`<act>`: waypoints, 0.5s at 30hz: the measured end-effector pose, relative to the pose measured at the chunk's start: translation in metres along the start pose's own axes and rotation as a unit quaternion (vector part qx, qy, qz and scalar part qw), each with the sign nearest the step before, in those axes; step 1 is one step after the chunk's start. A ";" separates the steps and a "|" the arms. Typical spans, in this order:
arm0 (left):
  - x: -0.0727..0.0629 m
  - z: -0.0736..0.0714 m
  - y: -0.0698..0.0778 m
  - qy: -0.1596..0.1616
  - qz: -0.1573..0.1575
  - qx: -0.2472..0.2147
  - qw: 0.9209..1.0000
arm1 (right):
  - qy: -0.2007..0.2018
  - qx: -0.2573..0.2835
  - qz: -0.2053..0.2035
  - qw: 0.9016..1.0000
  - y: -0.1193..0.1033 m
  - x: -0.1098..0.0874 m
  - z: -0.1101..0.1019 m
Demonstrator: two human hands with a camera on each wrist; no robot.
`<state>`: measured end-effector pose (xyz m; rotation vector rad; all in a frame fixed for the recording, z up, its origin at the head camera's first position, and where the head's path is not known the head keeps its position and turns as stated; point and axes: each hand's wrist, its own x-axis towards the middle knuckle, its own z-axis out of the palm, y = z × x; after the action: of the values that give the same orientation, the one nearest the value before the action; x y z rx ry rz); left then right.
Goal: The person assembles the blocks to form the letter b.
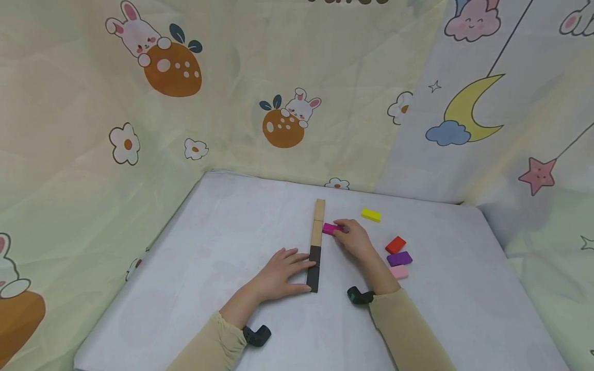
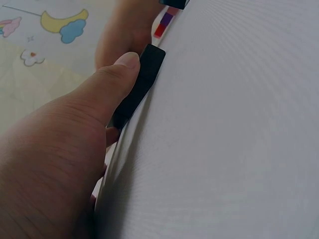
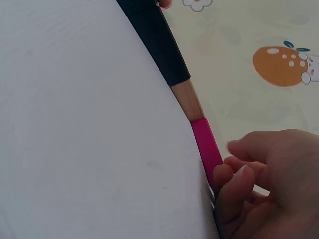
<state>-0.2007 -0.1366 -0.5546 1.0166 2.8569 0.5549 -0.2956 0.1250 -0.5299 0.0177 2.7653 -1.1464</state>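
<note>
A straight row of blocks runs away from the person on the white table: two black blocks (image 1: 313,278) at the near end, two plain wooden blocks (image 1: 317,233) beyond them. My left hand (image 1: 283,275) rests at the left side of the black blocks, fingers spread, with the thumb at the near block and a fingertip over the row. In the left wrist view the thumb lies against a black block (image 2: 142,82). My right hand (image 1: 353,238) pinches a magenta block (image 1: 330,228) between thumb and fingers, its left end close beside the farther half of the row.
Right of the right hand lie a yellow block (image 1: 371,215), a red block (image 1: 396,245), a purple block (image 1: 399,258) and a pink block (image 1: 399,272), the last partly behind the forearm. A printed cloth (image 1: 232,103) hangs around the white table (image 1: 185,288).
</note>
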 end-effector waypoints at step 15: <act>-0.002 -0.001 0.001 -0.002 -0.002 -0.002 1.000 | 0.160 0.109 0.006 0.981 0.046 0.012 -0.040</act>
<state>-0.1988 -0.1372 -0.5529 1.0096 2.8522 0.5572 -0.3096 0.1855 -0.5356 0.2648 2.8807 -1.5626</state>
